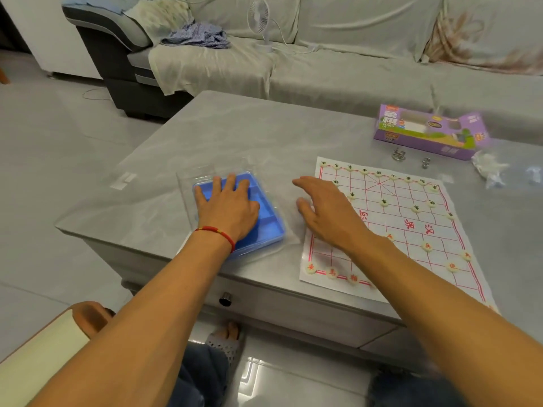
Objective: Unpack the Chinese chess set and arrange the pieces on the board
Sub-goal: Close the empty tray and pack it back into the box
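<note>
The left hand (227, 208) lies flat, fingers spread, pressing on the blue tray (266, 221) in its clear plastic cover, near the table's (235, 133) near edge. The right hand (329, 214) hovers open, holding nothing, over the left edge of the paper board (408, 230), where pieces line the far and near rows. The purple box (426, 132) sits far right; bare tabletop stretches far left.

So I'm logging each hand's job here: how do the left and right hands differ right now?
The left hand lies flat, fingers spread, pressing on the blue tray; the right hand hovers with relaxed fingers by the board's left edge, touching nothing clearly. The left wrist wears a red string bracelet; the right wrist is bare. Both are open, holding nothing.
</note>
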`<state>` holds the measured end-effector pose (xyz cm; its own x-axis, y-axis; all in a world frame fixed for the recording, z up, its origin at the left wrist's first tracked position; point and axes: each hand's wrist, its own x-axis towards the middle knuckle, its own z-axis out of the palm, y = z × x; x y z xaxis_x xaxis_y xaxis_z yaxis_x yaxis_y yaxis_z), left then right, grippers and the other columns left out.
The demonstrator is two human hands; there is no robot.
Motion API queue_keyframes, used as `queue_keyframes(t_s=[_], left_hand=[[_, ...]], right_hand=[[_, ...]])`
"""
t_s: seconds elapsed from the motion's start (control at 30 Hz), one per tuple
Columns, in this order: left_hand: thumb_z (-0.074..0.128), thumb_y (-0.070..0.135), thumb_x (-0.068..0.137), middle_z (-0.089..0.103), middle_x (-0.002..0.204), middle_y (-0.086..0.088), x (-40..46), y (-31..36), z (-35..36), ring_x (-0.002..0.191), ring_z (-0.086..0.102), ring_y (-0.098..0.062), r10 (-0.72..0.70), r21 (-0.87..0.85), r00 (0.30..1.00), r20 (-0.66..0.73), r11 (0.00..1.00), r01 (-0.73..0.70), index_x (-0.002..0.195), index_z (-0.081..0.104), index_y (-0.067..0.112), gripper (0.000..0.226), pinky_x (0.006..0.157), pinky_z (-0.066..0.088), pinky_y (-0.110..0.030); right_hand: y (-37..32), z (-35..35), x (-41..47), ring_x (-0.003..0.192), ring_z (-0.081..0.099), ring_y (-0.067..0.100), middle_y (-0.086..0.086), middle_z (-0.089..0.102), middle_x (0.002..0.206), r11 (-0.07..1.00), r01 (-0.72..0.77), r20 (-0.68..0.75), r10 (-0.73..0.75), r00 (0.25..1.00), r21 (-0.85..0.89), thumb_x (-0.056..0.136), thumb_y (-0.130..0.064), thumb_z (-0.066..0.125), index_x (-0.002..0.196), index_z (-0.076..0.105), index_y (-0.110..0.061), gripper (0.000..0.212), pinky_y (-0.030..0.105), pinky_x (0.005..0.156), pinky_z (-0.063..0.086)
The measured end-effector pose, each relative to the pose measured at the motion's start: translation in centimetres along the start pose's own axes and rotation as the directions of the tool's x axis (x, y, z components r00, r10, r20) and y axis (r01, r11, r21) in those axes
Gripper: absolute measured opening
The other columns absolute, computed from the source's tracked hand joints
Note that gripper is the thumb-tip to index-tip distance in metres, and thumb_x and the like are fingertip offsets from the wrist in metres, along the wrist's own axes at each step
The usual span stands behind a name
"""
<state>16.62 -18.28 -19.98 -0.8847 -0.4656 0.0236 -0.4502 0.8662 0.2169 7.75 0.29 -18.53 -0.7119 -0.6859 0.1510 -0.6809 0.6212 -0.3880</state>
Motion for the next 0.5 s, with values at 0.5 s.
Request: queue_keyframes(t_s=[0.5], left_hand=[[0.048,0.031,0.097,0.046,0.149,0.000,3.1,15.0,1.5,0.140,0.033,-0.022,0.314,-0.305,0.946,-0.080,0.896,-0.323,0.141,0.051,0.023,0.045,0.116,0.030,-0.048]], right_hand=[[22.8,-8.3,-0.1,0.115,0.058,0.032,0.010,0.063,0.130,0.806,-0.590,-0.340,0.571,0.748,0.056,0.099,-0.018,0.048,0.129,0.063,-0.014,0.034,0.044,0.100,0.046]])
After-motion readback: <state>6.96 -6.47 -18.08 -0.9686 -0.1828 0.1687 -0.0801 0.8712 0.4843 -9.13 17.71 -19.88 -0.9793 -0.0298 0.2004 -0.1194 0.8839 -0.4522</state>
